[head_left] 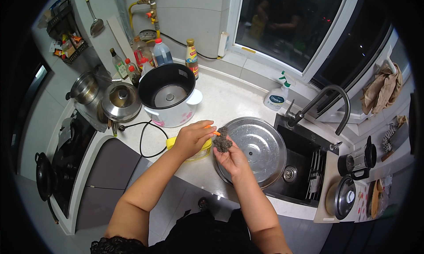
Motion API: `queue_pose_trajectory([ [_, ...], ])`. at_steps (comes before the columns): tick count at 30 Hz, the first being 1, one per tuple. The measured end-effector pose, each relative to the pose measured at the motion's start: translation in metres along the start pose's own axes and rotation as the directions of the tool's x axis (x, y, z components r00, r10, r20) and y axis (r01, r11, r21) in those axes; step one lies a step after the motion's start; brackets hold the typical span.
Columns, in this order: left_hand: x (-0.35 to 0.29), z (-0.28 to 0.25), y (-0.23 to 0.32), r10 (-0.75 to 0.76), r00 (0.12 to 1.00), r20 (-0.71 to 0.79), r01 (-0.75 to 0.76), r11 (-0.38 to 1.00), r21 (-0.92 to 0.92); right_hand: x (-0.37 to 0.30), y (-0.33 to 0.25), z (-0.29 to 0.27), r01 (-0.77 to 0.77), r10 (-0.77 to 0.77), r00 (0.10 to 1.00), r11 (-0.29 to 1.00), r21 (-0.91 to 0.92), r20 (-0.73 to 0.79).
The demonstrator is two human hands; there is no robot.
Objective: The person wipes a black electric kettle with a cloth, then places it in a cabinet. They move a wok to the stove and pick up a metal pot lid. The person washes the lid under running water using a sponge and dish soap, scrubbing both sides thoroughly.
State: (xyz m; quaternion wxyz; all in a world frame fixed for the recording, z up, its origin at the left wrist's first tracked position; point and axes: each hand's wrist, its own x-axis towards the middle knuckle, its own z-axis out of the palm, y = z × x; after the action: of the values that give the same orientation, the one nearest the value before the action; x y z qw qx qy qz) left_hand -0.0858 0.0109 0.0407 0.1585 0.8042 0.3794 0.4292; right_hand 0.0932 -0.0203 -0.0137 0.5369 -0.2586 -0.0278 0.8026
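Note:
My left hand (192, 138) is closed around a thin orange piece (214, 131), whose kind I cannot make out. The orange tip meets a dark grey, fuzzy clump (222, 141) that looks like a wire scourer. My right hand (232, 158) cups this clump from below, its fingers curled against it. Beneath my left hand stands a clear container with a yellow rim (171, 142), partly covered by the hand and wrist. Just right of my hands lies a large round metal lid or pan (265, 143), wet and shiny, reaching over the sink's left edge.
A black-lined pot (170, 88) stands behind my left hand, with a lidded steel pot (121, 101) and bottles (191, 57) near it. A black cord (142, 141) loops over the counter. At right are a spray bottle (277, 96), dark sink (282, 187) and tap (324, 95).

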Motion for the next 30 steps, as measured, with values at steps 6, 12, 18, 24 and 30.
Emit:
queue_pose_trajectory([
  [6,0.0,-0.002,-0.001,-0.004,0.999,0.037,0.002,0.999,0.036,-0.002,0.003,0.004,-0.034,0.034,0.999,0.999,0.0,0.001],
  [12,-0.001,-0.002,-0.001,-0.06,0.995,0.085,0.055,0.997,0.059,-0.004,0.002,-0.003,-0.082,0.081,0.995,0.997,0.017,0.058],
  [18,-0.004,-0.003,-0.007,-0.032,0.998,0.06,0.024,0.992,0.124,-0.017,-0.006,-0.008,-0.103,0.097,0.991,0.993,0.061,0.091],
  [24,-0.045,0.028,0.042,0.25,0.943,-0.219,-0.225,0.965,0.134,-0.035,-0.067,-0.068,0.138,-0.196,0.956,0.958,-0.252,-0.219],
  [30,-0.145,0.163,0.023,-0.944,0.303,0.131,0.764,0.159,-0.625,-0.006,-0.106,-0.165,0.156,-0.567,0.8,0.513,-0.844,-0.197],
])
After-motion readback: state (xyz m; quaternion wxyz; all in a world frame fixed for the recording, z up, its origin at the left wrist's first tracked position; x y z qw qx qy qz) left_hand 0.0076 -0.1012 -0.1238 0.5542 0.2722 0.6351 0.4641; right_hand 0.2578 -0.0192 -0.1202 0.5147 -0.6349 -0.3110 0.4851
